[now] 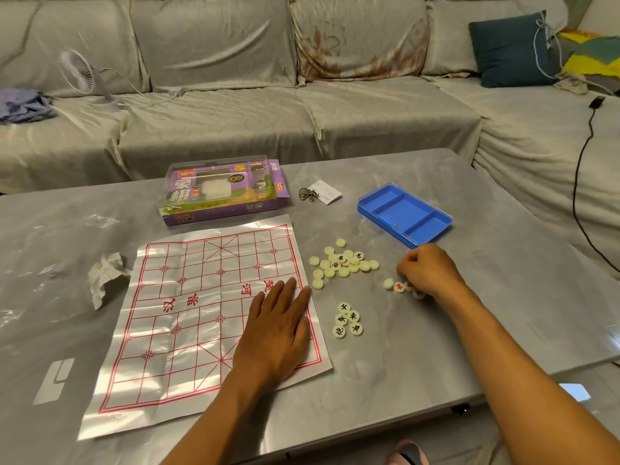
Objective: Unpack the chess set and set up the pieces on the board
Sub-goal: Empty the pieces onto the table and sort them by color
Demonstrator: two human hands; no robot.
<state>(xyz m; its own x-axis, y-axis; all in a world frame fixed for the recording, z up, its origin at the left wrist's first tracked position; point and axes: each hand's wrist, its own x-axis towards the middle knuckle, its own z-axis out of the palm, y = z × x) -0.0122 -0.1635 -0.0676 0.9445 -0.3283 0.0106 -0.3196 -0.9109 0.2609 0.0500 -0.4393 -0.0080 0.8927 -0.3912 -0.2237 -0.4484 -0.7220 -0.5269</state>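
Two hands in view. Your left hand [278, 327] lies flat, fingers straight, pressing the paper board [188, 317] onto the table [436, 347]. Your right hand [427, 268] is curled, knuckles up, over a few pieces [397, 286]; whether it grips one, I cannot tell. Loose pieces [342, 263] lie beside the board, five black-marked ones [348, 319] nearer you. Blue tray [404, 213] stands behind.

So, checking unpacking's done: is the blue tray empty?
Empty: the blue tray shows only bare compartments; the pieces lie on the table.
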